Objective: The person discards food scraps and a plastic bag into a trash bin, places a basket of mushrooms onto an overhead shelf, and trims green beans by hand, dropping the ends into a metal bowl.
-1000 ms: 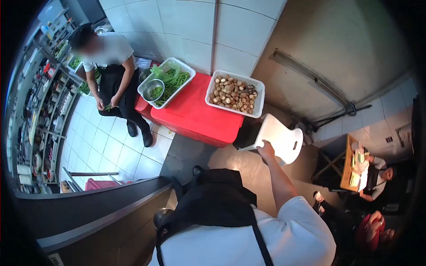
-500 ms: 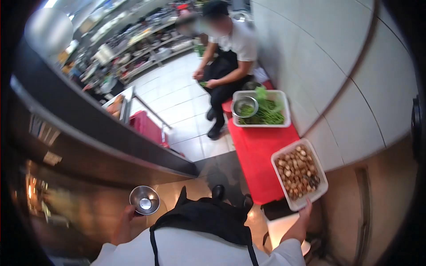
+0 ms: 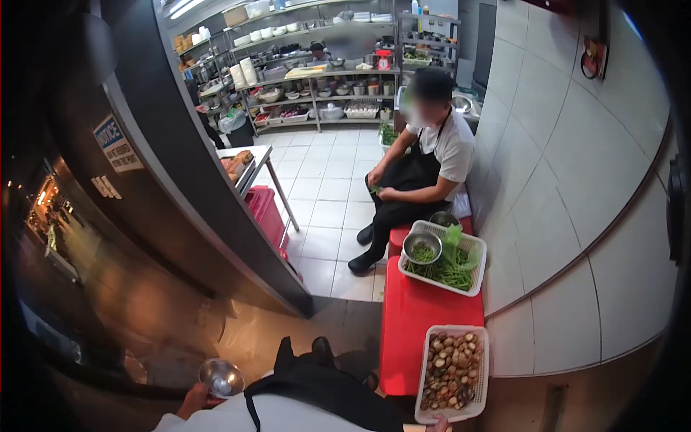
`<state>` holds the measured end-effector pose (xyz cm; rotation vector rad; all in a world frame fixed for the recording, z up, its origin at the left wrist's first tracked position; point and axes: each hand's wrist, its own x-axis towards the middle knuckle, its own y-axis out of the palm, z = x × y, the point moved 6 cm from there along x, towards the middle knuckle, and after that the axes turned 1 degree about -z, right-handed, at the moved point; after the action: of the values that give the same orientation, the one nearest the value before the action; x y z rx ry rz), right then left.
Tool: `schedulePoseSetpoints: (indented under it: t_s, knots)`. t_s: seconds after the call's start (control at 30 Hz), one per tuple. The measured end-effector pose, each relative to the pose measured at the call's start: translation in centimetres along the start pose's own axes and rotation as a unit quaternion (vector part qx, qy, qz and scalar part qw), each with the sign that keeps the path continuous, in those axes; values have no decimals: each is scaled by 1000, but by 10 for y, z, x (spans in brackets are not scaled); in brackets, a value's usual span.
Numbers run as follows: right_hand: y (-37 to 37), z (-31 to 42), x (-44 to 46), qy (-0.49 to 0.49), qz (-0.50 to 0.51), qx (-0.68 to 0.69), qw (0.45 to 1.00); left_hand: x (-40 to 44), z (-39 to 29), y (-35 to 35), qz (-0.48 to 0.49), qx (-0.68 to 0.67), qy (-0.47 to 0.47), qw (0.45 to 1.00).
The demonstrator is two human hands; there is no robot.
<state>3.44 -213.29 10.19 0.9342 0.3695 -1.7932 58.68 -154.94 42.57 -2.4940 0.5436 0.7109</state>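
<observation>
My left hand (image 3: 195, 400), low at the left, is closed on the rim of a small metal bowl (image 3: 222, 379). The bowl is held out beside my body, its shiny inside facing up. At the bottom right, my right hand (image 3: 438, 424) grips the near rim of a white plastic basket (image 3: 423, 374); most of this hand is cut off by the frame edge. Brown mushrooms (image 3: 453, 367) fill much of the basket, which lies over the right side of a red bench-like surface (image 3: 405, 338).
A seated co-worker (image 3: 425, 158) handles greens beside another white basket (image 3: 476, 281) of green stalks holding a metal bowl (image 3: 422, 248). A dark door frame (image 3: 209, 180) stands left, a tiled wall (image 3: 547, 216) right. Stocked shelves (image 3: 317, 79) line the back.
My view has tilted up and levelled, so the bowl, mushroom basket and both hands appear lower. Both hands keep their holds. The co-worker remains seated with the greens.
</observation>
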Motion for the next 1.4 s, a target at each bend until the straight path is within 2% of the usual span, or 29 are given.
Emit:
schedulePoseSetpoints:
  t_s: [0.1, 0.2, 0.3, 0.4, 0.47, 0.5, 0.57, 0.67, 0.7, 0.77, 0.8, 0.83, 0.93, 0.97, 1.03, 1.1, 1.17, 1.23, 1.3, 1.4]
  knots:
    - [18, 6, -56, 6, 16, -10, 1000, 42, 13, 9, 11, -68, -65, 996]
    - [42, 22, -117, 4, 34, -10, 999, 118, 10, 32, 30, -134, -122, 983]
    - [71, 38, -165, -5, 49, -7, 999, 207, -6, 64, 80, -165, -162, 970]
    - [112, 50, -196, -26, 62, -4, 998, 283, -52, 111, 152, -179, -167, 958]
    - [146, 53, -208, -31, 75, 17, 997, 313, -117, 145, 213, -186, -108, 953]
    - [158, 51, -208, -16, 72, 75, 994, 341, -128, 155, 219, -148, -112, 958]
    - [201, 55, -221, -28, 131, 65, 989, 382, -166, 175, 208, -129, -103, 964]
    - [301, 74, -262, -99, 143, 6, 985, 395, -255, 198, 184, -183, -64, 964]
    - [312, 69, -253, -74, 108, 1, 991, 415, -260, 203, 182, -170, -44, 967]
    - [376, 78, -257, -133, 85, -20, 987, 413, -317, 213, 181, -217, 12, 959]
    - [420, 88, -267, -166, 100, -44, 980, 411, -346, 214, 155, -243, 14, 957]
    - [451, 91, -262, -157, 116, -54, 979, 436, -352, 213, 146, -246, 76, 955]
    - [555, 87, -246, -134, 167, -82, 973, 452, -424, 192, 60, -248, 140, 957]
    - [509, 116, -236, -122, 168, -72, 976, 381, -433, 221, 41, -234, 162, 958]
    - [536, 146, -235, -131, 179, -73, 972, 351, -474, 229, 14, -254, 180, 950]
    - [532, 159, -235, -87, 217, -108, 966, 299, -507, 219, 4, -253, 180, 951]
    - [524, 173, -228, -59, 263, -116, 956, 230, -541, 220, 0, -265, 110, 958]
    - [543, 224, -268, -58, 237, -122, 962, 167, -559, 225, -2, -278, 94, 956]
    - [539, 225, -236, -22, 282, -166, 945, 126, -561, 223, -34, -287, 89, 953]
    - [560, 268, -228, 19, 296, -177, 938, 51, -591, 247, -86, -305, 77, 945]
